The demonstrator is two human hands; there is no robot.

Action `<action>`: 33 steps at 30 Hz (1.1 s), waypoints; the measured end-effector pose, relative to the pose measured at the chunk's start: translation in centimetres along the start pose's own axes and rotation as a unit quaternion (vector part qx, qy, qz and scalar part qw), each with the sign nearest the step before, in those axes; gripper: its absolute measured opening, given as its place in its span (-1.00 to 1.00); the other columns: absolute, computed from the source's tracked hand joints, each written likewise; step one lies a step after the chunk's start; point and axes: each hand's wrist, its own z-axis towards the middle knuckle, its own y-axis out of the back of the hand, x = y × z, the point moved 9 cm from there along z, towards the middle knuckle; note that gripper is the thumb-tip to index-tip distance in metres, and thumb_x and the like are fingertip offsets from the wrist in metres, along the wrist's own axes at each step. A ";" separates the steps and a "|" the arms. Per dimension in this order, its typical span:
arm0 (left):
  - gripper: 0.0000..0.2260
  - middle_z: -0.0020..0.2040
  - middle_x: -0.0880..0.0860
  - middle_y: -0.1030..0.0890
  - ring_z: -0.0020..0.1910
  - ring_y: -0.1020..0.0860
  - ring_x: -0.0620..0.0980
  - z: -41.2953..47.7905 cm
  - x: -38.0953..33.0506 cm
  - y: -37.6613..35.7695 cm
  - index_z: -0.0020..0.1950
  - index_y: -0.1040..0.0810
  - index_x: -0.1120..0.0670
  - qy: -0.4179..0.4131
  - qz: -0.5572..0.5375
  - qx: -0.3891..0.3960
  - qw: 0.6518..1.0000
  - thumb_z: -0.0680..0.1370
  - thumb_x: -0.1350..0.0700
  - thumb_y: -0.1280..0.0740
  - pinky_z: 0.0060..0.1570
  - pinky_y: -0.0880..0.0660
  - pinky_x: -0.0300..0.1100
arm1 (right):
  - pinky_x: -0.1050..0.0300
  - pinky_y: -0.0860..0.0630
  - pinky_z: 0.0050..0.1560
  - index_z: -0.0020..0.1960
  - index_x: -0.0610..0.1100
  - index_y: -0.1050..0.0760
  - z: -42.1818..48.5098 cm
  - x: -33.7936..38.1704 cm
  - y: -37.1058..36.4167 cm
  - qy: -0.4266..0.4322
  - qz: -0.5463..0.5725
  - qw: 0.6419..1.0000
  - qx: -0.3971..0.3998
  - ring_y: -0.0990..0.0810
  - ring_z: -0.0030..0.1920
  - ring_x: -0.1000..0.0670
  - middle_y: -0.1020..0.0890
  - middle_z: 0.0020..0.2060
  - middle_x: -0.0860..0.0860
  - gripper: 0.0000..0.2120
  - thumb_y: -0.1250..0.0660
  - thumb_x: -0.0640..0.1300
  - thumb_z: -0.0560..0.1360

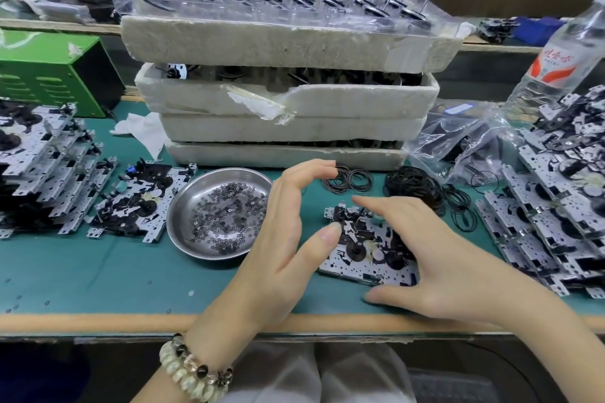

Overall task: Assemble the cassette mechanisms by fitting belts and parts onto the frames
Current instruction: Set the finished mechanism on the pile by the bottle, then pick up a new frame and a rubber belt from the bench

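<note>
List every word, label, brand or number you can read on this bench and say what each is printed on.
Clear plastic bottle, far right: a label with a row of red characters above a red-orange emblem, too blurred to read.
Green metal box, far left: a pale mark on its top, not legible; no words or numbers show.
Foam trays, centre: no printing visible.
Nothing else carries readable text.

Left hand [281,232] just below centre at 6 o'clock, forearm in from 7. Hand on edge, fingers [314,170] arched in a loose C, thumb pointing to 2 o'clock, nothing seen in it. Right hand [435,258] at 4 o'clock, forearm in from 4. Palm down, fingers spread, near straight toward 10, thumb out toward 9.
</note>
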 end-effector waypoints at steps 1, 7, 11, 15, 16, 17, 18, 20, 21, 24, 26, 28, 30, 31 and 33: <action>-0.56 0.45 0.00 -0.36 0.52 -0.24 0.16 0.0 0.0 0.0 0.48 -0.29 0.00 -0.001 -0.001 -0.001 1.000 0.65 -0.15 -0.15 0.47 -0.17 -0.19 | 0.27 -0.06 0.48 0.55 0.15 -0.01 0.0 0.0 0.0 0.001 0.006 1.000 -0.005 -0.08 0.48 0.25 -0.20 0.41 0.31 -0.04 -0.48 0.27 0.33; -0.53 0.48 0.03 -0.36 0.53 -0.25 0.15 -0.1 0.4 0.1 0.50 -0.28 -0.04 -0.005 -0.005 -0.003 1.000 0.64 -0.21 -0.13 0.46 -0.19 -0.18 | 0.28 -0.13 0.45 0.56 0.14 -0.04 0.6 -0.2 0.2 -0.022 0.026 0.999 -0.028 -0.19 0.43 0.20 -0.26 0.43 0.25 -0.05 -0.51 0.19 0.33; -0.55 0.49 0.04 -0.37 0.52 -0.27 0.13 -0.3 0.8 0.2 0.50 -0.30 -0.03 -0.008 -0.001 -0.006 1.000 0.62 -0.10 -0.16 0.46 -0.20 -0.17 | 0.28 -0.15 0.43 0.54 0.08 -0.18 0.2 0.7 1.1 -0.013 -0.001 0.997 -0.075 -0.23 0.41 0.16 -0.32 0.39 0.18 -0.10 -0.54 0.11 0.32; -0.54 0.47 0.01 -0.39 0.51 -0.30 0.10 -0.1 1.0 0.3 0.47 -0.32 -0.13 -0.015 -0.011 -0.008 1.000 0.56 -0.03 -0.18 0.45 -0.22 -0.14 | 0.04 -0.25 0.44 0.50 -0.08 -0.31 -2.1 1.1 5.7 -0.008 -0.029 0.974 -0.223 -0.29 0.43 0.00 -0.38 0.38 0.01 -0.17 -0.57 -0.05 0.30; -0.53 0.47 0.00 -0.40 0.50 -0.31 0.10 0.0 1.1 0.4 0.45 -0.33 -0.18 -0.014 -0.011 -0.009 1.000 0.53 -0.03 -0.19 0.45 -0.23 -0.11 | 0.01 -0.28 0.43 0.48 -0.11 -0.33 -3.0 1.1 7.4 -0.008 -0.032 0.962 -0.271 -0.32 0.42 -0.05 -0.41 0.37 -0.03 -0.18 -0.57 -0.08 0.30; -0.52 0.47 -0.01 -0.41 0.50 -0.32 0.09 0.0 1.2 0.4 0.44 -0.33 -0.21 -0.013 -0.010 -0.009 1.000 0.51 -0.02 -0.19 0.45 -0.23 -0.11 | -0.01 -0.29 0.43 0.47 -0.15 -0.34 -3.9 1.0 9.3 -0.010 -0.040 0.948 -0.316 -0.35 0.41 -0.07 -0.43 0.36 -0.05 -0.20 -0.58 -0.09 0.30; -0.52 0.47 -0.02 -0.40 0.50 -0.31 0.08 -0.1 1.1 0.3 0.45 -0.33 -0.20 -0.014 -0.005 -0.005 1.000 0.51 -0.02 -0.19 0.45 -0.23 -0.13 | -0.01 -0.30 0.42 0.46 -0.17 -0.34 -4.9 0.8 11.1 -0.014 -0.053 0.933 -0.357 -0.37 0.40 -0.08 -0.44 0.35 -0.06 -0.22 -0.57 -0.07 0.32; -0.52 0.48 -0.01 -0.39 0.51 -0.30 0.07 -0.1 0.5 -0.1 0.46 -0.32 -0.14 -0.019 0.022 0.009 1.000 0.52 -0.02 -0.19 0.44 -0.22 -0.18 | 0.06 -0.32 0.42 0.46 -0.17 -0.32 -7.0 -0.4 14.6 -0.042 -0.067 0.902 -0.424 -0.40 0.38 -0.03 -0.45 0.35 -0.03 -0.22 -0.54 -0.01 0.34; -0.53 0.47 -0.02 -0.39 0.50 -0.31 0.07 0.0 0.2 -0.3 0.45 -0.32 -0.14 -0.024 0.041 0.016 0.999 0.52 -0.03 -0.21 0.44 -0.22 -0.18 | 0.14 -0.32 0.40 0.46 -0.14 -0.31 -8.2 -1.4 16.2 -0.064 -0.057 0.888 -0.452 -0.41 0.37 0.03 -0.45 0.35 0.02 -0.22 -0.54 0.02 0.34; -0.54 0.44 -0.06 -0.40 0.47 -0.34 0.07 0.6 -1.3 -1.2 0.43 -0.32 -0.15 -0.039 0.079 0.017 0.996 0.52 -0.08 -0.26 0.42 -0.24 -0.18 | 0.25 -0.34 0.35 0.43 -0.07 -0.34 -11.9 -4.7 20.2 -0.116 -0.020 0.841 -0.528 -0.43 0.32 0.18 -0.48 0.30 0.12 -0.24 -0.55 0.09 0.32; -0.54 0.43 -0.06 -0.42 0.47 -0.34 0.05 1.4 -2.3 -2.6 0.43 -0.33 -0.13 -0.034 0.050 0.012 0.998 0.53 -0.10 -0.26 0.42 -0.25 -0.18 | 0.27 -0.36 0.33 0.40 -0.06 -0.39 -14.2 -7.1 22.2 -0.147 -0.011 0.808 -0.570 -0.44 0.28 0.26 -0.51 0.27 0.14 -0.26 -0.57 0.10 0.31; -0.55 0.42 -0.04 -0.42 0.47 -0.34 0.06 2.0 -3.5 -4.3 0.43 -0.34 -0.12 -0.037 0.013 0.008 0.999 0.54 -0.10 -0.25 0.43 -0.24 -0.18 | 0.34 -0.35 0.30 0.39 -0.07 -0.41 -15.9 -9.6 23.7 -0.182 -0.004 0.782 -0.596 -0.43 0.23 0.36 -0.52 0.24 0.14 -0.26 -0.57 0.12 0.30; -0.57 0.40 -0.04 -0.43 0.46 -0.34 0.10 3.0 -4.8 -6.6 0.43 -0.34 -0.12 -0.049 -0.006 0.010 0.999 0.56 -0.09 -0.25 0.43 -0.23 -0.22 | 0.32 -0.37 0.31 0.39 -0.05 -0.42 -17.2 -12.0 24.7 -0.232 -0.008 0.771 -0.593 -0.45 0.20 0.35 -0.53 0.25 0.13 -0.23 -0.56 0.17 0.26; -0.58 0.39 -0.06 -0.43 0.46 -0.34 0.11 3.6 -5.3 -7.8 0.42 -0.34 -0.10 -0.049 -0.015 0.011 0.999 0.57 -0.09 -0.24 0.42 -0.23 -0.24 | 0.26 -0.38 0.33 0.39 -0.03 -0.42 -17.6 -13.2 24.9 -0.259 -0.012 0.771 -0.582 -0.46 0.21 0.28 -0.53 0.26 0.12 -0.21 -0.56 0.20 0.24; -0.59 0.36 -0.14 -0.42 0.46 -0.34 0.07 4.8 -6.1 -10.0 0.41 -0.35 -0.10 -0.042 -0.038 0.013 0.998 0.57 -0.10 -0.24 0.41 -0.22 -0.27 | 0.12 -0.41 0.33 0.37 -0.02 -0.44 -17.8 -15.5 25.1 -0.306 -0.016 0.777 -0.550 -0.47 0.25 0.14 -0.54 0.27 0.09 -0.21 -0.57 0.20 0.23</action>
